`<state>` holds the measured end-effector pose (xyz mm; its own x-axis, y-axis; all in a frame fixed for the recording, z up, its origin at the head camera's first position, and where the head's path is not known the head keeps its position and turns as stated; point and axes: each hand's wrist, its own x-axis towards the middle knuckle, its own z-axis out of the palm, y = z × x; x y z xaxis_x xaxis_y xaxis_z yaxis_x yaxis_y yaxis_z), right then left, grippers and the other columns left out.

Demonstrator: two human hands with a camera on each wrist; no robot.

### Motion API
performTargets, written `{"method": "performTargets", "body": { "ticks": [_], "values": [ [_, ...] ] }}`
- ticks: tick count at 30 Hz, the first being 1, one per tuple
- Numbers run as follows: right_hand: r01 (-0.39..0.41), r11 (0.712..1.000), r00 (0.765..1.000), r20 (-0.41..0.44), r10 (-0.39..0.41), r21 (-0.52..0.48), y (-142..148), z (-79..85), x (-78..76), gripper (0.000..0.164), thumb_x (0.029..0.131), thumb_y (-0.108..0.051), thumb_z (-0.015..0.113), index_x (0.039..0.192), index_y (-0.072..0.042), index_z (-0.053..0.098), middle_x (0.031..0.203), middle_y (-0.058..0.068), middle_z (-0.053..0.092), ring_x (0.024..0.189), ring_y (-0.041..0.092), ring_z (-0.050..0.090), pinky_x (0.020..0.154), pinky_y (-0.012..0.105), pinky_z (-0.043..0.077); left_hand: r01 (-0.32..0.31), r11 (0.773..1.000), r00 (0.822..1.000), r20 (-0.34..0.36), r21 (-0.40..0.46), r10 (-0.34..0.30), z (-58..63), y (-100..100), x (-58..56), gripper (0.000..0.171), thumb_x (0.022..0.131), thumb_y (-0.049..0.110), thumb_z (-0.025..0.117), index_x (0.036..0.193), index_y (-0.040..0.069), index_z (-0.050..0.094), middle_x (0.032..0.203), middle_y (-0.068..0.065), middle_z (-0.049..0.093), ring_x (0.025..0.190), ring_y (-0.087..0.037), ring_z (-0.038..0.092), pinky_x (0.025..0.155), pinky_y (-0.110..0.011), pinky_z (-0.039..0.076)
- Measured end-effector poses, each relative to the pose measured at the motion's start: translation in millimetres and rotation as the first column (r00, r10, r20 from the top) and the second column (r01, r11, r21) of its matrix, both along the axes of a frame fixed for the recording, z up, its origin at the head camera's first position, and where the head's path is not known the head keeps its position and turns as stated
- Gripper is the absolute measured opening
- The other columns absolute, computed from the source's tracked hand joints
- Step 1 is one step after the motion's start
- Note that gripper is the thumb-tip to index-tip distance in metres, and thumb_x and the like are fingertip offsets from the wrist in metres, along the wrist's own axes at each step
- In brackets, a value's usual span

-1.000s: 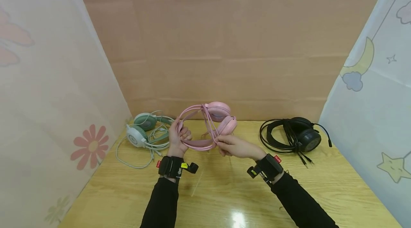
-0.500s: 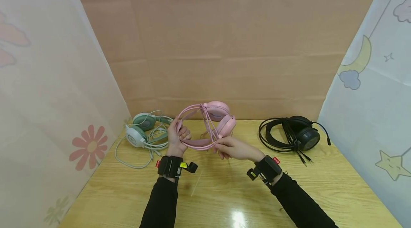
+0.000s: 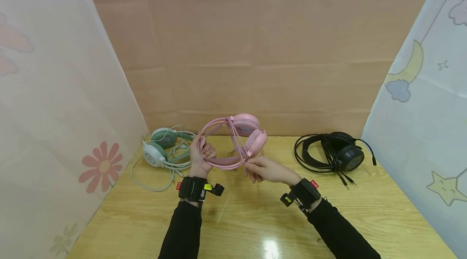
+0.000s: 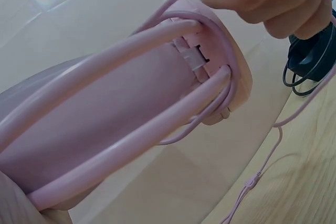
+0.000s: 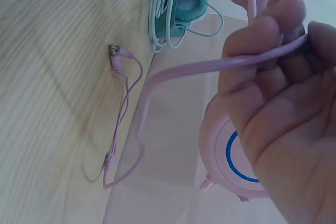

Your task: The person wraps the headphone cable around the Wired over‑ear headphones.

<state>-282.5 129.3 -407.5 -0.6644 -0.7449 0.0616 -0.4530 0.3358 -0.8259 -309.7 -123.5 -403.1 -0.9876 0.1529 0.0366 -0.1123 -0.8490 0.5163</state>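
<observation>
Pink headphones [image 3: 256, 142] are held up off the table in the middle of the head view, earcups toward the right. My left hand [image 3: 201, 155] grips their headband [image 4: 105, 108] at the left end. Pink cord is wound around the band near the earcups. With thumb and fingers, my right hand [image 3: 268, 170] pinches a length of this cable [image 5: 189, 70] just below the lower earcup. From there the cord hangs down to a splitter [image 4: 252, 181], and its two pink plugs [image 5: 118, 59] dangle at the end.
Green and white headphones [image 3: 155, 154] with loose cable lie at the back left. A black headset [image 3: 351, 158], its cord wrapped around it, lies at the back right. Brown paper [image 3: 251, 48] covers the back wall; patterned sheets [image 3: 54, 109] stand on both sides.
The pink headphones have shifted very slightly left, and a little more room shows between the lower earcup and my right hand. Both hands keep their hold.
</observation>
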Motion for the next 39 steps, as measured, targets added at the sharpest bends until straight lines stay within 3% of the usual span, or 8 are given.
{"method": "performTargets", "body": {
  "ticks": [6,13,18,21,25,32,35,39],
  "values": [
    [-0.047,0.999,0.999,0.017,0.048,-0.021,6.0,-2.6,1.5,0.032,0.109,-0.021,0.033,0.110,-0.007,0.062,0.080,0.021,0.062,0.060,0.010,0.051,0.054,0.028,0.047,0.012,1.000,1.000,-0.004,0.001,-0.012,2.6,-0.6,-0.7,0.056,0.105,0.040,0.039,0.054,0.019,0.029,0.044,0.007,0.024,0.035,-0.005,0.026,0.037,-0.019,0.029],
    [-0.064,0.998,0.996,0.057,0.066,-0.029,13.1,-8.9,-1.6,0.032,0.108,-0.015,0.031,0.122,-0.006,0.059,0.083,0.003,0.060,0.066,0.024,0.055,0.059,0.026,0.048,0.026,1.000,1.000,0.000,0.008,-0.026,3.4,-0.9,0.5,0.056,0.106,0.040,0.036,0.055,0.018,0.026,0.048,0.006,0.018,0.036,-0.005,0.024,0.037,-0.020,0.029],
    [-0.064,0.998,0.995,0.072,0.065,-0.014,15.1,-14.1,-6.1,0.034,0.108,-0.014,0.032,0.129,-0.001,0.055,0.095,0.021,0.061,0.076,0.030,0.059,0.068,0.035,0.052,0.037,0.998,0.999,0.010,0.043,-0.038,4.2,-1.0,1.6,0.056,0.105,0.040,0.037,0.054,0.018,0.028,0.052,0.006,0.013,0.038,-0.005,0.021,0.037,-0.020,0.029],
    [-0.046,0.999,0.995,0.092,0.047,-0.007,15.9,-17.1,-7.9,0.034,0.108,-0.015,0.036,0.127,0.002,0.057,0.101,0.028,0.061,0.084,0.036,0.061,0.074,0.042,0.055,0.048,0.996,0.999,0.020,0.072,-0.049,4.6,-1.3,2.1,0.057,0.105,0.039,0.038,0.052,0.018,0.032,0.053,0.006,0.012,0.040,-0.006,0.017,0.036,-0.020,0.029],
    [-0.010,1.000,0.997,0.080,0.009,0.003,17.0,-22.1,-11.9,0.035,0.107,-0.019,0.041,0.112,0.005,0.065,0.091,0.024,0.066,0.079,0.032,0.064,0.074,0.045,0.056,0.064,0.993,0.998,0.012,0.103,-0.066,5.2,-2.0,2.7,0.056,0.105,0.040,0.037,0.054,0.018,0.030,0.055,0.006,0.012,0.043,-0.006,0.015,0.038,-0.020,0.028],
    [0.079,0.996,0.997,0.003,-0.080,0.043,17.6,-36.3,-23.2,0.050,0.106,-0.029,0.043,0.081,0.005,0.070,0.058,0.007,0.054,0.051,0.009,0.046,0.048,0.024,0.040,0.097,0.984,0.995,-0.011,0.148,-0.097,6.3,-2.9,3.1,0.051,0.106,0.041,0.037,0.061,0.019,0.023,0.057,0.007,0.011,0.049,-0.006,0.011,0.039,-0.021,0.029],
    [0.076,0.996,0.997,-0.006,-0.076,0.056,15.7,-41.4,-26.5,0.052,0.107,-0.031,0.040,0.085,0.003,0.071,0.058,0.008,0.054,0.051,0.017,0.046,0.048,0.021,0.035,0.108,0.983,0.994,-0.016,0.148,-0.107,7.1,-2.0,3.4,0.052,0.106,0.040,0.035,0.059,0.019,0.026,0.057,0.007,0.010,0.050,-0.006,0.009,0.039,-0.021,0.029],
    [0.023,0.999,0.999,0.021,-0.024,0.042,13.2,-43.3,-28.6,0.043,0.108,-0.025,0.036,0.107,0.004,0.068,0.069,0.012,0.058,0.063,0.029,0.053,0.058,0.031,0.047,0.119,0.979,0.993,-0.020,0.167,-0.117,7.5,-0.3,2.9,0.054,0.106,0.040,0.035,0.057,0.017,0.035,0.057,0.007,0.011,0.050,-0.006,0.010,0.040,-0.021,0.028]
  ]
}}
